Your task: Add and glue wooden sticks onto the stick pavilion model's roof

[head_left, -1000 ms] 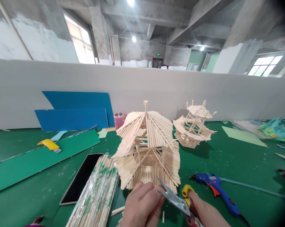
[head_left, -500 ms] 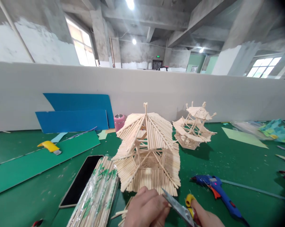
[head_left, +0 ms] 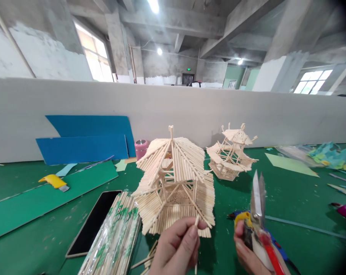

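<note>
My left hand pinches a short wooden stick upright between thumb and fingers, at the front edge of a pavilion model built from wooden sticks. Part of the stick is covered by my fingers. To the right, my right hand is wrapped round the scissors, whose blades point up and stand nearly together. Behind the scissors lies a blue glue gun, partly covered. Loose cut sticks lie left of my left hand, some hidden by it.
Packs of wrapped sticks lie beside a phone on the left. A yellow utility knife rests on a green board. Blue boards and a pink cup stand behind. A smaller stick model stands back right.
The scissors have moved away from the stick, to the right, and turned from pointing left to upright. My left hand has lifted slightly and now shows the stick upright. The view has shifted slightly.
</note>
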`<action>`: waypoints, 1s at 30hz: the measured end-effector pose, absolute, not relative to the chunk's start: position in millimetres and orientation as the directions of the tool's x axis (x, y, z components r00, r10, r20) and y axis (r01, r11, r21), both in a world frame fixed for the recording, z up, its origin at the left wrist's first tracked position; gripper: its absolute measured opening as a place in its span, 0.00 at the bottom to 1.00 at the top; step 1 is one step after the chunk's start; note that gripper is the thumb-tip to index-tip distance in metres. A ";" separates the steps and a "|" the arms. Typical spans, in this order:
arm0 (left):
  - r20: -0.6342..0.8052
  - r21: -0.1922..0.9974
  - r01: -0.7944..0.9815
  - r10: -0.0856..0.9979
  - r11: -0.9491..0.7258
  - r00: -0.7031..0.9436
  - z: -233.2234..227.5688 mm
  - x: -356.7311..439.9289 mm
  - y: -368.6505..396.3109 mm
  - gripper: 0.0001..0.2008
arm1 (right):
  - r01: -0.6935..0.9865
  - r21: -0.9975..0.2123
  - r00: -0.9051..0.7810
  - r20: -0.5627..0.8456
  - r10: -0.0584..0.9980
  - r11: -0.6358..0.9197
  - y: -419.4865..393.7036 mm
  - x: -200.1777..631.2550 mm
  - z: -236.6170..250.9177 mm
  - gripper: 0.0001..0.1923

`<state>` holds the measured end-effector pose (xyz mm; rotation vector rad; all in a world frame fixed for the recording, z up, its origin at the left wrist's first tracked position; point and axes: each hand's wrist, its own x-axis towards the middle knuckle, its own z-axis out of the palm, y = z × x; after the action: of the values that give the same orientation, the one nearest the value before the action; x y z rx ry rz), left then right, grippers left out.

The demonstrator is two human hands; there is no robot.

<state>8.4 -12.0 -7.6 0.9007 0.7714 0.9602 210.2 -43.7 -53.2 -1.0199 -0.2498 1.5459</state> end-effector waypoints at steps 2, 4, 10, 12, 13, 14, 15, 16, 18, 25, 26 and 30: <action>-0.145 0.833 -0.439 0.898 0.338 0.415 -1.8 13.6 -8.0 0.13 | -0.746 -0.644 0.165 -0.425 0.890 -0.169 -41.2 198.7 -54.3 0.17; -0.121 0.807 -0.487 0.901 0.334 0.417 6.1 20.0 -5.0 0.10 | -0.726 -0.680 0.211 -0.364 0.907 -0.103 -39.8 193.4 -56.4 0.15; -0.077 0.747 -0.601 0.934 0.285 0.348 25.5 42.6 2.7 0.07 | -0.677 -0.713 0.072 -0.309 0.948 -0.181 -37.3 205.0 -56.9 0.13; -0.071 0.734 -0.616 0.934 0.286 0.349 28.0 48.2 4.4 0.07 | -0.695 -0.698 0.078 -0.315 0.946 -0.175 -37.7 204.2 -55.4 0.13; -0.063 0.733 -0.618 0.933 0.284 0.355 28.8 50.2 4.7 0.07 | -0.711 -0.685 0.100 -0.323 0.941 -0.160 -38.2 202.3 -54.4 0.12; -0.057 0.737 -0.615 0.932 0.282 0.358 29.4 51.6 4.7 0.07 | -0.733 -0.665 0.123 -0.335 0.934 -0.142 -38.7 200.0 -53.1 0.12; -0.050 0.743 -0.610 0.932 0.275 0.359 30.2 52.4 4.5 0.07 | -0.761 -0.635 0.134 -0.355 0.925 -0.133 -39.2 197.9 -51.5 0.12; -0.044 0.753 -0.601 0.932 0.268 0.360 31.0 52.9 4.2 0.07 | -0.792 -0.593 0.125 -0.388 0.913 -0.143 -39.5 196.6 -49.4 0.14; -0.037 0.776 -0.578 0.932 0.254 0.361 33.0 52.8 3.7 0.07 | -0.843 -0.507 0.083 -0.455 0.887 -0.181 -39.0 197.3 -44.4 0.17; -0.048 0.808 -0.535 0.932 0.247 0.359 39.2 52.9 4.9 0.05 | -0.792 -0.480 -0.069 -0.543 0.837 -0.377 -32.9 207.7 -34.2 0.17; -0.048 0.810 -0.533 0.934 0.244 0.355 39.4 53.1 5.1 0.05 | -0.793 -0.501 -0.033 -0.531 0.847 -0.345 -33.1 205.8 -33.4 0.17; -0.048 0.810 -0.537 0.940 0.235 0.338 39.6 53.1 5.3 0.05 | -0.782 -0.555 0.029 -0.486 0.874 -0.283 -35.6 197.7 -29.6 0.16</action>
<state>53.1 5.3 39.6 0.7920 0.6139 1.1053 197.7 -35.6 -29.6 -0.9264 -0.1335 1.6125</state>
